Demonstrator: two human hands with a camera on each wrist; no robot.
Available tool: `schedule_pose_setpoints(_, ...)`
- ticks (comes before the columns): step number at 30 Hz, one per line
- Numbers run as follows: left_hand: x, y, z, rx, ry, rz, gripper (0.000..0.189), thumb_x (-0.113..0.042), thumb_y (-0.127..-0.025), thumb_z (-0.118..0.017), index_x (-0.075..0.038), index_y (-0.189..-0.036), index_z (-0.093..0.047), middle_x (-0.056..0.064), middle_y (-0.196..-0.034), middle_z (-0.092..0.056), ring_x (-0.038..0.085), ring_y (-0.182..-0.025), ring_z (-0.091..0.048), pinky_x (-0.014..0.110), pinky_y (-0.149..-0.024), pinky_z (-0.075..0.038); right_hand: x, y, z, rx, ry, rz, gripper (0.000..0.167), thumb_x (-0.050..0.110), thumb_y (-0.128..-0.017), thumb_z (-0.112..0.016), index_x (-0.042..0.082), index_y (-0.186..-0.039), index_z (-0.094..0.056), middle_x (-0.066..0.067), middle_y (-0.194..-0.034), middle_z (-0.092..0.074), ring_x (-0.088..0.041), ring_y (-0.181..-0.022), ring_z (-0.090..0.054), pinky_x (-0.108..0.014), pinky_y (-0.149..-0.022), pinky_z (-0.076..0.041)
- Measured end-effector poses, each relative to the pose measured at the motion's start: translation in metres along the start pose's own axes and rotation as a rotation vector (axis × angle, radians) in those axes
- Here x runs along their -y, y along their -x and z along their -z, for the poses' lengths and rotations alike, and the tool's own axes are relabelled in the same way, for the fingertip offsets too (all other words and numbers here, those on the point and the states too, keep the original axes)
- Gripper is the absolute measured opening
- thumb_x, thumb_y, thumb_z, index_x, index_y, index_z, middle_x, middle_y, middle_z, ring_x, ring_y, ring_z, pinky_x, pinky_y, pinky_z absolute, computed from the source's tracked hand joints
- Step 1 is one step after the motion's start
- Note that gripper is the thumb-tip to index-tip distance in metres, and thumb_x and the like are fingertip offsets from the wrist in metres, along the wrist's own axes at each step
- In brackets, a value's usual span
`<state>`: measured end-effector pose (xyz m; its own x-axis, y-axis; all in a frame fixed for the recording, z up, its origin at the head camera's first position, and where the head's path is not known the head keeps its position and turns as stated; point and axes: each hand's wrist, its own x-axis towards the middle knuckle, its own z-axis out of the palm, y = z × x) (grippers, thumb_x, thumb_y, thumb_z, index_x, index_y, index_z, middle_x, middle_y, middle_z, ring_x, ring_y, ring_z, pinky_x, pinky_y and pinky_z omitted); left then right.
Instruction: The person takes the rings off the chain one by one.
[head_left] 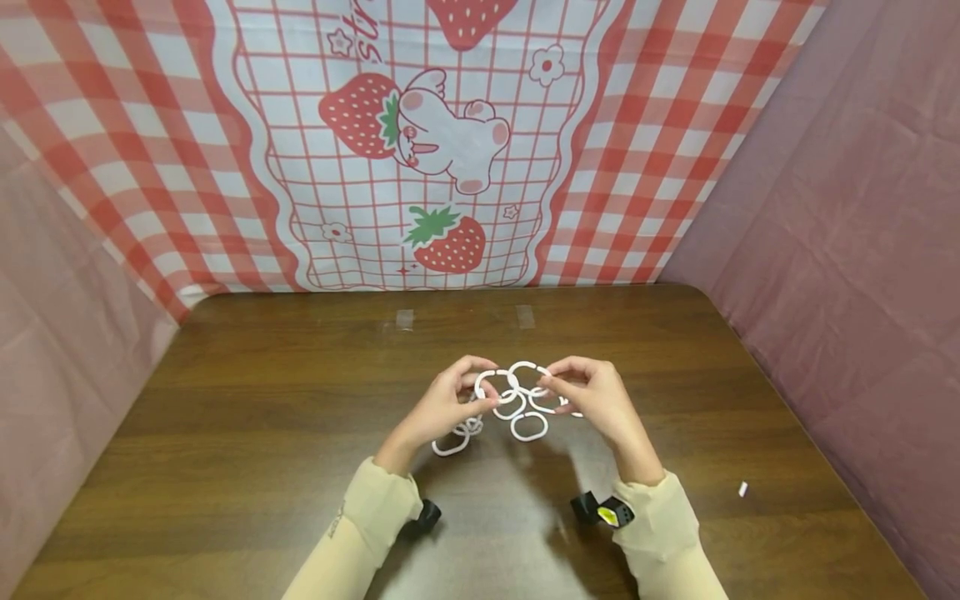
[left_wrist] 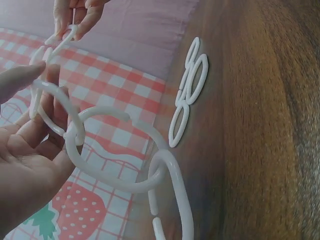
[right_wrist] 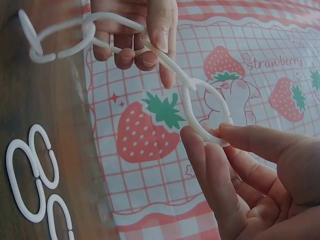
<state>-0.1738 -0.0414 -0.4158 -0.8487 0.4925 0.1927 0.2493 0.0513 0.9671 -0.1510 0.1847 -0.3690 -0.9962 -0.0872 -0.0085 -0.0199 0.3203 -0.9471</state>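
My left hand [head_left: 438,406] pinches a white plastic curtain ring, an oval loop with a small gap in its side. A chain of linked rings [left_wrist: 112,184] hangs from it, its lower end near the table. My right hand [head_left: 602,402] pinches another white ring [right_wrist: 189,107] between thumb and fingers. In the right wrist view this ring is linked with the one in the left hand, and both are held above the table. Several loose rings [head_left: 529,439] lie on the tabletop below and between the hands, partly hidden by the right hand in the head view.
The brown wooden table [head_left: 262,400] ends at a red-and-white strawberry cloth [head_left: 450,242] behind. Two bits of clear tape [head_left: 405,320] stick near the back edge. A small white piece [head_left: 743,489] lies at the right. Pink cloth [head_left: 862,208] hangs on both sides.
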Motion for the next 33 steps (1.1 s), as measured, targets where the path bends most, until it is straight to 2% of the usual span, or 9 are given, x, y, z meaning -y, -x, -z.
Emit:
schedule_pose_setpoints(5,0.0005,-0.0009,0.0011,0.001,0.040,0.032,0.035,0.006,-0.088,-0.063,0.014,-0.119,-0.048,0.029,-0.093,-0.065,0.000,-0.078,-0.059,0.013,-0.073,-0.053,0.0001,-0.0005,0.0005,-0.011,0.004,-0.011,0.023,0.003,-0.088,-0.067,-0.014,-0.102,-0.063,-0.021,-0.090,-0.072,-0.001,-0.065,-0.067,-0.034,-0.059,-0.062)
schedule_pose_setpoints(10,0.0015,-0.0018,0.0031,0.003,0.046,0.053,0.029,0.005,-0.089,-0.061,0.017,-0.114,-0.053,0.028,-0.096,-0.065,-0.001,-0.078,-0.060,0.016,-0.072,-0.055,-0.0005,-0.0015,0.0011,-0.009,0.015,-0.008,0.023,0.003,-0.088,-0.067,-0.015,-0.102,-0.063,-0.022,-0.090,-0.072,0.000,-0.066,-0.067,-0.035,-0.060,-0.062)
schedule_pose_setpoints(16,0.0028,-0.0021,0.0054,0.005,0.059,0.031,0.028,0.006,-0.092,-0.057,0.021,-0.115,-0.053,0.036,-0.099,-0.063,-0.003,-0.076,-0.060,0.021,-0.070,-0.057,-0.0020,-0.0024,0.0023,-0.005,0.031,0.000,0.022,0.003,-0.089,-0.066,-0.014,-0.102,-0.063,-0.020,-0.089,-0.073,0.000,-0.066,-0.067,-0.035,-0.060,-0.062)
schedule_pose_setpoints(20,0.0044,-0.0032,0.0055,0.007,0.061,0.001,0.026,0.006,-0.095,-0.053,0.022,-0.115,-0.053,0.040,-0.099,-0.062,-0.002,-0.076,-0.060,0.032,-0.075,-0.060,-0.0027,-0.0020,0.0040,-0.013,0.034,0.009,0.022,0.003,-0.088,-0.067,-0.014,-0.102,-0.063,-0.018,-0.088,-0.073,0.001,-0.066,-0.067,-0.034,-0.059,-0.062)
schedule_pose_setpoints(23,0.0054,-0.0041,0.0051,-0.024,0.092,0.002,0.026,0.006,-0.094,-0.052,0.021,-0.115,-0.051,0.040,-0.098,-0.062,-0.001,-0.075,-0.061,0.029,-0.074,-0.060,-0.0033,-0.0020,0.0049,-0.015,0.033,0.018,0.021,0.002,-0.088,-0.067,-0.014,-0.101,-0.064,-0.017,-0.088,-0.073,0.001,-0.066,-0.066,-0.030,-0.057,-0.061)
schedule_pose_setpoints(27,0.0056,-0.0047,0.0051,-0.094,0.172,0.022,0.024,0.009,-0.092,-0.053,0.022,-0.112,-0.049,0.036,-0.093,-0.063,0.002,-0.070,-0.061,0.017,-0.067,-0.056,-0.0038,-0.0025,0.0051,-0.004,0.039,0.031,0.022,0.004,-0.089,-0.067,-0.013,-0.102,-0.064,-0.018,-0.087,-0.073,0.000,-0.066,-0.066,-0.030,-0.057,-0.061)
schedule_pose_setpoints(30,0.0055,-0.0048,0.0060,-0.122,0.179,0.018,0.020,0.010,-0.092,-0.053,0.021,-0.108,-0.050,0.031,-0.088,-0.065,0.002,-0.066,-0.060,0.018,-0.064,-0.056,-0.0035,-0.0029,0.0044,-0.001,0.053,0.038,0.021,0.005,-0.089,-0.068,-0.012,-0.102,-0.065,-0.017,-0.086,-0.073,0.001,-0.066,-0.065,-0.032,-0.057,-0.061)
schedule_pose_setpoints(33,0.0053,-0.0053,0.0065,-0.132,0.145,0.012,0.018,0.008,-0.093,-0.054,0.021,-0.105,-0.053,0.027,-0.085,-0.066,0.002,-0.064,-0.059,0.022,-0.063,-0.057,-0.0032,-0.0027,0.0043,-0.003,0.062,0.041,0.021,0.005,-0.089,-0.068,-0.011,-0.102,-0.066,-0.019,-0.086,-0.072,0.000,-0.066,-0.065,-0.029,-0.057,-0.061)
